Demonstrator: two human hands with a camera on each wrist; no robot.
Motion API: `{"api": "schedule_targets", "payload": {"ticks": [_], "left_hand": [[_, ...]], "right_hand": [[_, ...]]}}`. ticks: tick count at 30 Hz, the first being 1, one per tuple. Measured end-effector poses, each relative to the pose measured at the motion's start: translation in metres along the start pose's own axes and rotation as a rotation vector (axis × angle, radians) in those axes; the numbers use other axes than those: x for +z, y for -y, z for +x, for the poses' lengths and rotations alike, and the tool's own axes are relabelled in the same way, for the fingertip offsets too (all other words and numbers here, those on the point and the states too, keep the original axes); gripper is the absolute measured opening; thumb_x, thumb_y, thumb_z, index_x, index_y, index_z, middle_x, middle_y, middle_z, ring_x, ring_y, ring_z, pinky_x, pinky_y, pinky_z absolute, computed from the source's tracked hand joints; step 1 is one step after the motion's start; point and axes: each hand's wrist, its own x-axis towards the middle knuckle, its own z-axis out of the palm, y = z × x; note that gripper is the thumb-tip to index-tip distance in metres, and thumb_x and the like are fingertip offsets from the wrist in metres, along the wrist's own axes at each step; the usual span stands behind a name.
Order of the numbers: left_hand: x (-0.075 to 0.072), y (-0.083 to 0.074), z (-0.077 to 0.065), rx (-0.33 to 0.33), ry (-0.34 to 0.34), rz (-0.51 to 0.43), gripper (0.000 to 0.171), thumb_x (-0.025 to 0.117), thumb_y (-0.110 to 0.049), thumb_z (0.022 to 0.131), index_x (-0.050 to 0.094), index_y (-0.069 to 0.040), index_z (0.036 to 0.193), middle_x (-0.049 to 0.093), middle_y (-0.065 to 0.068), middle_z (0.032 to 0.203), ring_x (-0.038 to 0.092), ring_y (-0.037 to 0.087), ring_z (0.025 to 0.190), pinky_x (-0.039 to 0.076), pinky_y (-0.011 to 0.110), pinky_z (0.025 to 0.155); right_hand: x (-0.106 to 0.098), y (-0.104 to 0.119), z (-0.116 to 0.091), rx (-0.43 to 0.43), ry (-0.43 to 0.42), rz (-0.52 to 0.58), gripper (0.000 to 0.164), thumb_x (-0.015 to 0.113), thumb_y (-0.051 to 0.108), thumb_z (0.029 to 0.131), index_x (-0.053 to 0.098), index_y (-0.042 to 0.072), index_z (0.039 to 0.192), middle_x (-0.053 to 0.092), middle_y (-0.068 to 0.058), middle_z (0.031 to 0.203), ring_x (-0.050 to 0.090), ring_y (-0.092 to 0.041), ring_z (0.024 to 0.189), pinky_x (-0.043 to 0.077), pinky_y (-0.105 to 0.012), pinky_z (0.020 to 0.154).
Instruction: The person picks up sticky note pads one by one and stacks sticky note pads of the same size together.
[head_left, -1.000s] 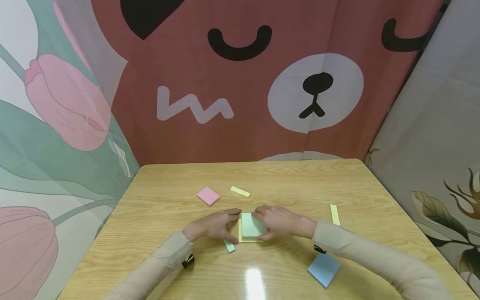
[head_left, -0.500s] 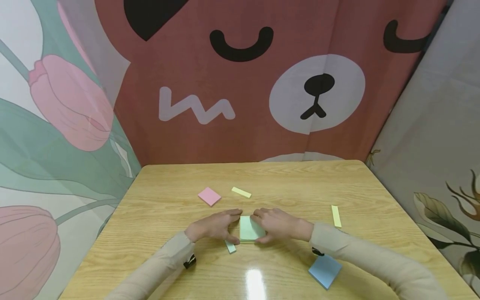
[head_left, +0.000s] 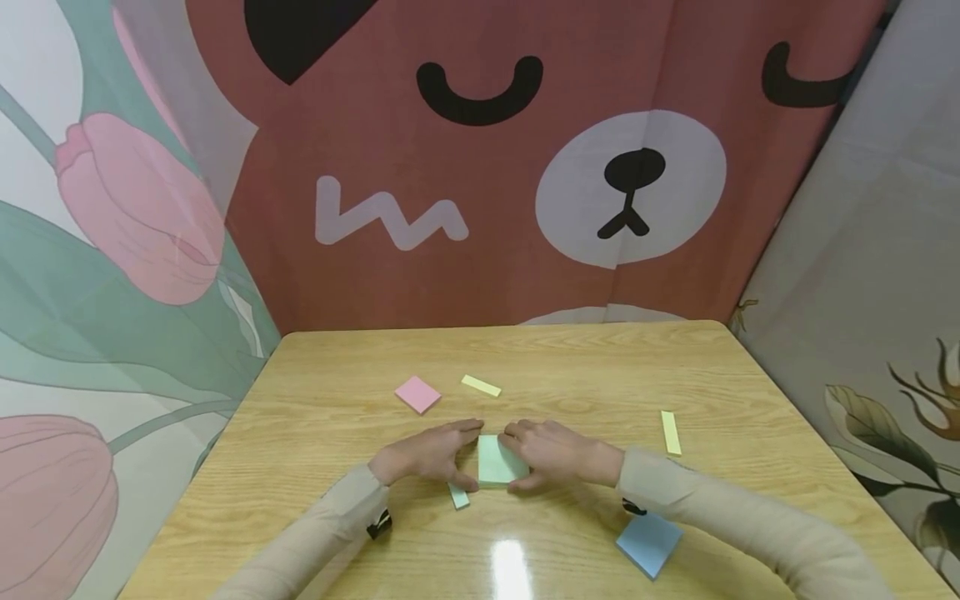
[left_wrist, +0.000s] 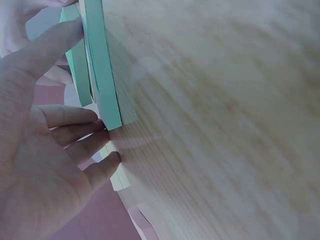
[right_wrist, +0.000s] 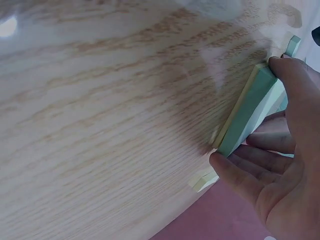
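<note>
A square light green sticky note pad [head_left: 497, 461] lies on top of a yellow pad, whose thin edge [right_wrist: 236, 108] shows in the right wrist view. My right hand [head_left: 558, 452] holds the green pad, thumb at its near corner and fingertips along the far end. My left hand [head_left: 431, 452] is at the left side of the stack with fingers extended and spread, the thumb close to the near left corner. Partly under the left thumb in the head view lies a narrow green sticky note pad [head_left: 459, 497], which also fills the front of the left wrist view.
A pink pad [head_left: 417, 394] and a narrow yellow pad [head_left: 481, 385] lie beyond the hands on the wooden table [head_left: 360, 358]. Another narrow yellow pad [head_left: 671, 433] is at the right. Below the right sleeve sits a blue pad [head_left: 649, 544]. Printed curtains surround the table.
The green pad has slid slightly left and nearer, covering the yellow border that showed at its left and front. Both hands stay almost in place around the stack.
</note>
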Motion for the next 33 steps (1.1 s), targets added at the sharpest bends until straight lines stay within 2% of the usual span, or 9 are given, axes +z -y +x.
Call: {"api": "schedule_targets", "payload": {"ticks": [17,25,33], "left_hand": [[0.0024,-0.0010,-0.0008,-0.023,-0.008,-0.002,0.095,0.063,-0.058,0.070,0.031,0.005,0.134,0.025,0.015,0.141,0.025,0.027,0.127,0.026,0.037,0.101],[0.0018,-0.0036,-0.0018,-0.026,-0.009,0.004,0.095,0.062,-0.059,0.070,0.031,0.004,0.134,0.025,0.016,0.141,0.026,0.029,0.127,0.027,0.039,0.100],[0.0034,-0.0021,-0.0011,-0.044,-0.002,0.021,0.095,0.061,-0.060,0.070,0.031,0.003,0.134,0.025,0.015,0.141,0.026,0.028,0.127,0.029,0.038,0.099]], "right_hand": [[0.0011,0.0012,0.0002,0.004,0.005,-0.034,0.072,0.050,0.062,0.076,0.047,0.005,0.120,0.052,-0.005,0.109,0.049,-0.010,0.082,0.040,-0.016,0.052],[0.0002,0.0014,-0.0021,0.014,0.010,-0.007,0.076,0.050,0.063,0.076,0.044,0.003,0.124,0.051,-0.007,0.112,0.050,-0.012,0.085,0.042,-0.018,0.054],[0.0029,-0.0011,-0.0048,-0.011,-0.011,-0.014,0.079,0.050,0.063,0.076,0.043,0.002,0.125,0.051,-0.007,0.114,0.051,-0.012,0.086,0.044,-0.018,0.055]]}}
